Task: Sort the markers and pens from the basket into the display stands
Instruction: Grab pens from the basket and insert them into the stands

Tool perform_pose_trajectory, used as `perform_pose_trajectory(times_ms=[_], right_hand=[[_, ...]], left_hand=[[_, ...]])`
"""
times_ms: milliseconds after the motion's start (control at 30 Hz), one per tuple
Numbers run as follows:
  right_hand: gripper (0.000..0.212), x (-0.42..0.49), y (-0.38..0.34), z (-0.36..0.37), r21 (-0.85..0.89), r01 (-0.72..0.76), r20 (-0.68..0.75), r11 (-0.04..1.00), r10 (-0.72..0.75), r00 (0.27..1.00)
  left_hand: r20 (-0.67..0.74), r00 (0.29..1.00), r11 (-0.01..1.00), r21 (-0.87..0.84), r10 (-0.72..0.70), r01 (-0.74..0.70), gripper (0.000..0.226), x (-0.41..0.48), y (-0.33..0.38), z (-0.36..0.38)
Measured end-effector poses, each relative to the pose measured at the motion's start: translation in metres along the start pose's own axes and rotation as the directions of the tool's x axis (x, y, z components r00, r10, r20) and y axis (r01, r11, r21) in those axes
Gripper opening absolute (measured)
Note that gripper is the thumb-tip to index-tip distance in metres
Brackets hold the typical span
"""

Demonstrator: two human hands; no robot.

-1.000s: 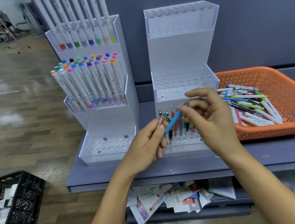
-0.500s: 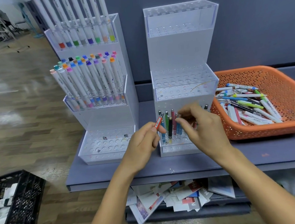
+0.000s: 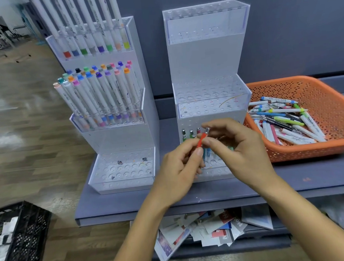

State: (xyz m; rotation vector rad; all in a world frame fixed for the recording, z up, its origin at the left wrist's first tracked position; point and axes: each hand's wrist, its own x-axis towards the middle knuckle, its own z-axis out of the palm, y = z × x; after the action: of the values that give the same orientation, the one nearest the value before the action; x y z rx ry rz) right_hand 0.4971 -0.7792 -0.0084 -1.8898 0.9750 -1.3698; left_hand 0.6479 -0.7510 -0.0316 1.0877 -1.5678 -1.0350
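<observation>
No legible text; script on markers (image 3: 95, 25) too blurred.

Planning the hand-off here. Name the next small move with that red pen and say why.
Probably lower the red pen into a free hole in the bottom tier of the right stand. Both the left hand and the right hand pinch it just above that tier, where similar pens already stand upright.

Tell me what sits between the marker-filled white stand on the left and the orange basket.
In the head view, the second white acrylic stand, holding a few pens in its bottom tier, sits between the marker-filled stand and the orange perforated basket.
</observation>
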Motion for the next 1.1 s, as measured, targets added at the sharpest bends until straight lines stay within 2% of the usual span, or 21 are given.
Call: perform_pose_trajectory(times_ms=[33,100,167,233,300,367,633,900,1100], right_hand=[[0.023,0.001,-0.001,-0.002,0.042,-0.01,-0.012,0.999,0.01,1.0],[0.021,0.003,-0.003,-0.009,0.128,-0.005,-0.077,0.992,0.015,0.997],[0.025,0.005,-0.003,-0.019,0.125,0.029,-0.164,0.992,-0.008,0.986],[0.027,0.007,-0.002,-0.027,0.015,0.075,-0.217,0.997,-0.07,0.974],[0.026,0.006,0.006,-0.029,-0.161,0.118,-0.201,0.98,-0.149,0.968],[0.023,0.003,0.017,-0.025,-0.257,0.106,-0.175,0.961,-0.154,0.972],[0.019,-0.002,0.031,-0.012,-0.312,0.108,-0.135,0.944,-0.156,0.979],[0.023,-0.015,0.051,-0.002,-0.45,0.138,0.034,0.882,-0.137,0.99],[0.029,-0.021,0.051,-0.002,-0.419,0.076,0.018,0.905,-0.076,0.997]], left_hand=[[-0.014,1.0,0.999,0.042,0.025,-0.024,0.022,0.0,0.001,0.002],[-0.068,0.99,0.967,0.231,0.122,-0.103,0.025,0.0,0.0,0.002],[-0.101,0.956,0.844,0.502,0.274,-0.189,0.025,-0.002,-0.009,-0.002],[-0.078,0.921,0.673,0.706,0.381,-0.218,0.022,-0.004,-0.021,-0.007],[-0.049,0.911,0.573,0.791,0.41,-0.216,0.021,-0.006,-0.034,-0.011],[-0.037,0.913,0.546,0.811,0.407,-0.211,0.021,-0.009,-0.041,-0.012],[-0.051,0.939,0.574,0.802,0.341,-0.165,0.025,-0.013,-0.048,-0.01],[-0.079,0.94,0.585,0.798,0.332,-0.14,0.026,-0.015,-0.049,-0.007],[-0.101,0.946,0.597,0.795,0.307,-0.109,0.028,-0.016,-0.046,-0.005]])
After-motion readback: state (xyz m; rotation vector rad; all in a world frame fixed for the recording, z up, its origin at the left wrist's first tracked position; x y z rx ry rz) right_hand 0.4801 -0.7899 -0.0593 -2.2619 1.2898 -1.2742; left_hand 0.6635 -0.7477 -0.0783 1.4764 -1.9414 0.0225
